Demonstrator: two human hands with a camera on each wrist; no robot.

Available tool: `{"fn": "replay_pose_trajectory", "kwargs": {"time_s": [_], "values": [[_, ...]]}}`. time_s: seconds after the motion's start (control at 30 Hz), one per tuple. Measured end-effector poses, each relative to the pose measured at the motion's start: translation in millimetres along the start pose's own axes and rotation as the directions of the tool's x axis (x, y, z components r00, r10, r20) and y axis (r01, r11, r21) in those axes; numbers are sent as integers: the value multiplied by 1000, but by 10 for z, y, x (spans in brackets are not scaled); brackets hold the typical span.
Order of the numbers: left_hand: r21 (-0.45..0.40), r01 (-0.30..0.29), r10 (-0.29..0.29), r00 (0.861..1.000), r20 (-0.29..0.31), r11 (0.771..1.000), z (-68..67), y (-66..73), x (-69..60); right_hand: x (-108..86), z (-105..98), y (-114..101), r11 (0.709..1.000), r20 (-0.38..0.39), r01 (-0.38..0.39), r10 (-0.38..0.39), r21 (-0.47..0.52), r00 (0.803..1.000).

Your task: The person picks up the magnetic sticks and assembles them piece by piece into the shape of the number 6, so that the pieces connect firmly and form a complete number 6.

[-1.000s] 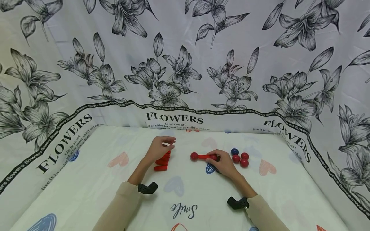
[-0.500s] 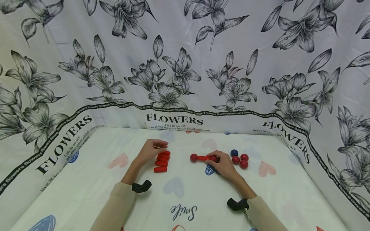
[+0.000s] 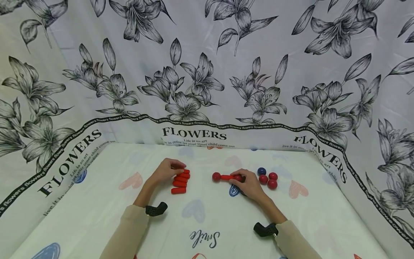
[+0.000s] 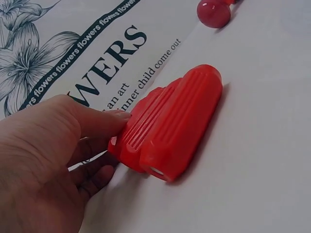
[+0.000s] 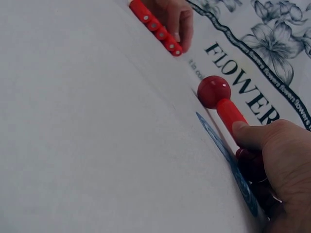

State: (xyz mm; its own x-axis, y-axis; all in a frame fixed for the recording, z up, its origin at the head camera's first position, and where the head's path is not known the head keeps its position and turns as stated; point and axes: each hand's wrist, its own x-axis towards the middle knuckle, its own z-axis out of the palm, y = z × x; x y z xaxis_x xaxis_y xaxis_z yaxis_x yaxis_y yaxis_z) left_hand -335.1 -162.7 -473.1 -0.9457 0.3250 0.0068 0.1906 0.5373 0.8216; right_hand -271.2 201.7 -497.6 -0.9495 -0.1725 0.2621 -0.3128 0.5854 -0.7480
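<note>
My left hand (image 3: 164,170) is at the far end of a row of red grooved magnetic rods (image 3: 179,183). Its thumb and fingers pinch the farthest rod, which they partly hide. Pale dots show on the rod ends in the right wrist view. My right hand (image 3: 248,183) grips a joined piece on the tabletop: a red rod (image 5: 231,115) with a red ball (image 5: 214,91) at its left end and another red ball (image 3: 238,177) at the right, under the fingers. Something dark beneath this hand is mostly hidden.
Right of my right hand, several loose balls sit close together: a dark blue ball (image 3: 261,171) and red balls (image 3: 272,184). Hearts and writing are printed on the white tablecloth (image 3: 223,216). A flower-printed curtain (image 3: 207,90) rises behind the table.
My left hand has drawn back to the left and lowered, coming to the far end of the rod row. The right hand stays in place on the joined piece.
</note>
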Motion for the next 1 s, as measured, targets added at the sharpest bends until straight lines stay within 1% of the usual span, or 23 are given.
{"fn": "replay_pose_trajectory", "kwargs": {"time_s": [0.03, 0.13, 0.23, 0.3, 0.43, 0.57, 0.67, 0.8, 0.87, 1.0], "values": [[-2, 4, -4, 1000, -1, 1000, 1, -5, 2, 0, 0, -2, 1000, 1, 1, -1, -1, 1000], [-1, -8, 8, 1000, -6, 1000, 3, -15, 1, -1, 2, -5, 1000, 1, -3, 3, 0, 1000], [-1, -20, 20, 1000, -19, 1000, 3, 5, -9, -5, 2, -6, 1000, 1, -13, 13, -2, 1000], [-5, -24, 24, 999, -42, 1000, 2, 19, -15, -7, -2, -11, 1000, 3, -16, 16, 0, 1000], [-60, -27, 21, 994, -106, 998, -2, 66, -31, -3, -5, -16, 1000, 5, -10, 10, -1, 1000], [-107, -64, 47, 987, -152, 992, 3, 128, -32, 5, -5, -15, 1000, 0, 3, -3, 0, 1000], [-127, -89, 71, 987, -142, 988, 15, 178, -17, 4, -3, -7, 1000, -1, 14, -14, -7, 1000], [-143, -72, 58, 993, -100, 987, 37, 252, -8, 5, -5, 5, 999, 0, 24, -24, -24, 1000], [-147, -58, 46, 995, -84, 987, 49, 279, -11, 7, -3, 6, 1000, 0, 15, -15, -24, 1000], [-149, -61, 52, 997, -62, 987, 72, 307, -14, 8, -1, -5, 1000, 3, -2, 3, -17, 1000]]}}
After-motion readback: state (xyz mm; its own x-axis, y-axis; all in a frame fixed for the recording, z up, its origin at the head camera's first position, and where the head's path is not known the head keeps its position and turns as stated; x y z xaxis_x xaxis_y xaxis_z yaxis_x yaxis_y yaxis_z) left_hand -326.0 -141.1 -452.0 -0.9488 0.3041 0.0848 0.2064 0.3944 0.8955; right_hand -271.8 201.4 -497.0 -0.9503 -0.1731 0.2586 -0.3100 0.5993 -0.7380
